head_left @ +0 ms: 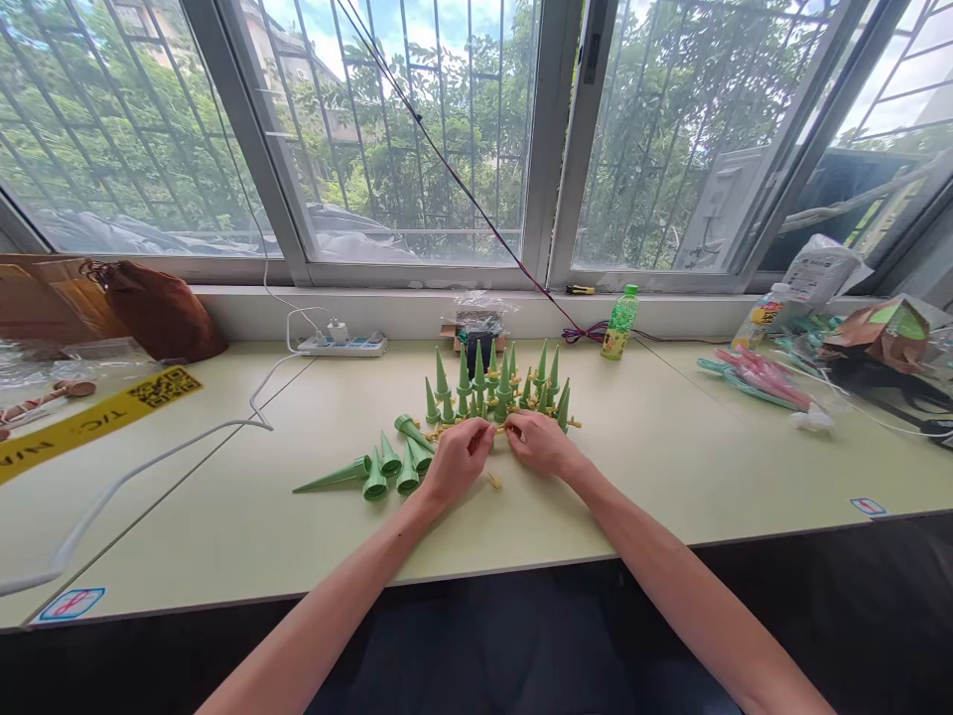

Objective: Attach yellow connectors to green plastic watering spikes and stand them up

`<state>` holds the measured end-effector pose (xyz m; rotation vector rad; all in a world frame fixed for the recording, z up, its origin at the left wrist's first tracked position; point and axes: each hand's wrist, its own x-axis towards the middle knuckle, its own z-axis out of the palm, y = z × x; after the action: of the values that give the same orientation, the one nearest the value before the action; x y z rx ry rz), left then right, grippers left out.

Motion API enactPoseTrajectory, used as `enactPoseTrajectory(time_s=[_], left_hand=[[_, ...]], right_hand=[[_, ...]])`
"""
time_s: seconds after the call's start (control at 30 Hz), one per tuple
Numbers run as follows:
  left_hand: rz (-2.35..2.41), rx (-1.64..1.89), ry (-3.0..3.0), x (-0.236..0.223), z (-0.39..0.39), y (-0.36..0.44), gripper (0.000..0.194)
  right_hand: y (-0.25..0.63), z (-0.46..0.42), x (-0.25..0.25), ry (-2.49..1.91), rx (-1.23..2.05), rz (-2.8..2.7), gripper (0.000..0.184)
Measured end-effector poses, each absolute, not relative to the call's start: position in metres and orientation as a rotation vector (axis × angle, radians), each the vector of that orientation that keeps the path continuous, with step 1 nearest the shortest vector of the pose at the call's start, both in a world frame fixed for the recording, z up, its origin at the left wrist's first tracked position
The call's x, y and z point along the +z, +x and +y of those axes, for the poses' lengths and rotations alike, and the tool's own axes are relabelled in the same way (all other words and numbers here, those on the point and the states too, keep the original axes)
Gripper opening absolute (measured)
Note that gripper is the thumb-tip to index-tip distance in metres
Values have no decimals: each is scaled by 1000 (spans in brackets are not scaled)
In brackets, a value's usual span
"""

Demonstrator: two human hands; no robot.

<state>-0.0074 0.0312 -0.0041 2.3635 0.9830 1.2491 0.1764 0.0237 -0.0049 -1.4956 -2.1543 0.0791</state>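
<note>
My left hand (460, 461) and my right hand (545, 443) are close together over the middle of the table, both with fingers pinched. A small yellow plastic piece (501, 429) shows between their fingertips, partly hidden. Just beyond stands a cluster of green cone-shaped plant watering spikes (503, 382), points up, several with small yellow fittings at the base. Left of my left hand lie loose green spikes (376, 484), some upright and others on their sides, without visible yellow fittings. One more yellow fitting (495, 482) rests on the table between my wrists.
Behind the cluster sits a small open box (451, 336) with clear plastic. A green-capped bottle (619, 323) stands by the sill. At left are a power strip (349, 346), a white cable (215, 427) and a brown pouch (160, 308); at right, pink and green plastic bags (766, 377).
</note>
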Motion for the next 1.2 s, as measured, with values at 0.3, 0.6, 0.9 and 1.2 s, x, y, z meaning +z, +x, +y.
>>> enactPoseTrajectory(time_s=[0.3,0.6,0.9,1.2], left_hand=[[1008,1282,2374,-2,31,-8,31],[1041,1379,2308,1,30,-8,30],[958,1274,2355,-2,30,-8,19],[944,1266,2399,-1,31,-8,24]], right_hand=[[177,21,4,-1286,65,-1872,20],[173,17,9,-1167,165,-1690,21],[162,11,7,-1078,264,-1755,22],[162,12,4,-1053,306,-1784,21]])
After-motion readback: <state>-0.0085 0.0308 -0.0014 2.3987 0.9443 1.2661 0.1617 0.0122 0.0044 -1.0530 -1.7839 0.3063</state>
